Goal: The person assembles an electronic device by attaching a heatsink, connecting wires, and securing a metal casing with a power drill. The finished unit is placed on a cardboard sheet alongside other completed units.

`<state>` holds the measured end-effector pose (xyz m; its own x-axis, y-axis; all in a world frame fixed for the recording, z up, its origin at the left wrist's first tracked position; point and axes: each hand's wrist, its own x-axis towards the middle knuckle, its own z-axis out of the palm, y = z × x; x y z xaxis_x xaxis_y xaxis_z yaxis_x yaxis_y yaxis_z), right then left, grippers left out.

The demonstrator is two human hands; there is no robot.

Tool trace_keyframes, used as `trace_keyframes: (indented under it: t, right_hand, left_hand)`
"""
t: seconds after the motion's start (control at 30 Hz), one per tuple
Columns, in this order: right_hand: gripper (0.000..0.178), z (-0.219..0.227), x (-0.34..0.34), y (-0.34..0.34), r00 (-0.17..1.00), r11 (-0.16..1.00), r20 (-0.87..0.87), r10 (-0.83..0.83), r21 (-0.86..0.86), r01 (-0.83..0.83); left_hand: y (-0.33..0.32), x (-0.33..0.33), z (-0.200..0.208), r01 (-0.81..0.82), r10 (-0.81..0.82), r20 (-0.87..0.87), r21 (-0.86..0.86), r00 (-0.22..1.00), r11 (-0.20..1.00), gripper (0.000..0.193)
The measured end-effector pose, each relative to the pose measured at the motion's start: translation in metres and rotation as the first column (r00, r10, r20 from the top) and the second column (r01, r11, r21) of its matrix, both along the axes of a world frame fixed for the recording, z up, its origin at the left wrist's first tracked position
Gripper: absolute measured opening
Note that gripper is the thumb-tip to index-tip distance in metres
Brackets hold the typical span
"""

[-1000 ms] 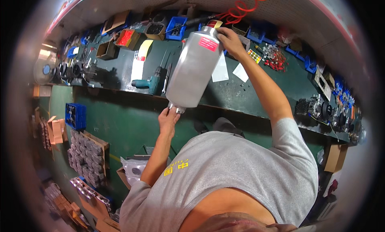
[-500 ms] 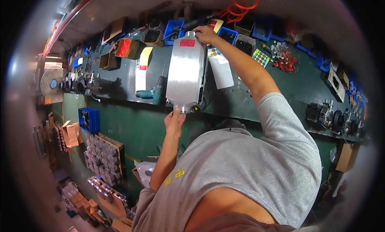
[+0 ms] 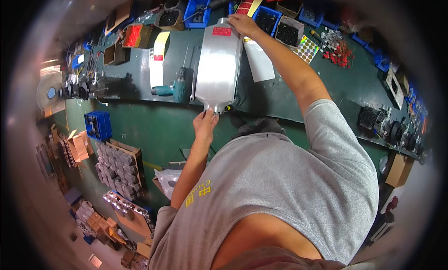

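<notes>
A long silver metal housing [image 3: 218, 67] with a red label near its far end lies lengthwise across the front of the dark workbench [image 3: 135, 83]. Its narrow near neck reaches the bench's front edge. My left hand [image 3: 204, 123] is closed on that neck, thumb on top. At the far end, my right hand [image 3: 243, 26] grips the other neck from its right side, with part of the fingers hidden. Just left of the housing rests a teal power drill [image 3: 172, 88], its long bit pointing away from me. A white sheet [image 3: 260, 60] lies to the housing's right.
Along the back stand blue bins [image 3: 197, 13] and cardboard boxes of small parts. A sticker sheet [image 3: 306, 49] and red-capped parts [image 3: 339, 55] lie right of my right arm. Black-and-silver machine assemblies [image 3: 380, 121] sit far right. Stacked grey castings [image 3: 117, 169] stand on the floor at left.
The whole view has shifted, so the bench appears higher. The housing sits slightly farther right of the drill, and both hands keep their hold on its ends.
</notes>
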<state>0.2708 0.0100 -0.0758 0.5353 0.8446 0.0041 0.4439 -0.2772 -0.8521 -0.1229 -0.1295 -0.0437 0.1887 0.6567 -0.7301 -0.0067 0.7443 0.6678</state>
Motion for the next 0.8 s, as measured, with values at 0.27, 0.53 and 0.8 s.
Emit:
trace_keyframes:
  t: [0.27, 0.53, 0.8]
  right_hand:
    - [0.030, -0.058, -0.097, -0.139, 0.833, 0.858, -0.330, -0.445, 0.111, 0.502]
    - [0.034, -0.063, -0.186, -0.234, -0.084, 0.887, -0.894, -0.440, -0.447, 0.118]
    - [0.032, -0.079, -0.223, -0.248, -0.216, 0.954, -0.930, -0.296, -0.298, -0.025]
  left_hand:
    - [-0.002, 0.009, 0.006, 0.113, -0.097, -0.166, 0.091, 0.981, 0.989, 0.045]
    - [0.005, 0.014, 0.005, 0.461, -0.315, -0.453, 0.261, 0.834, 0.848, 0.049]
    - [0.010, 0.015, 0.005, 0.538, -0.371, -0.482, 0.269, 0.793, 0.799, 0.034]
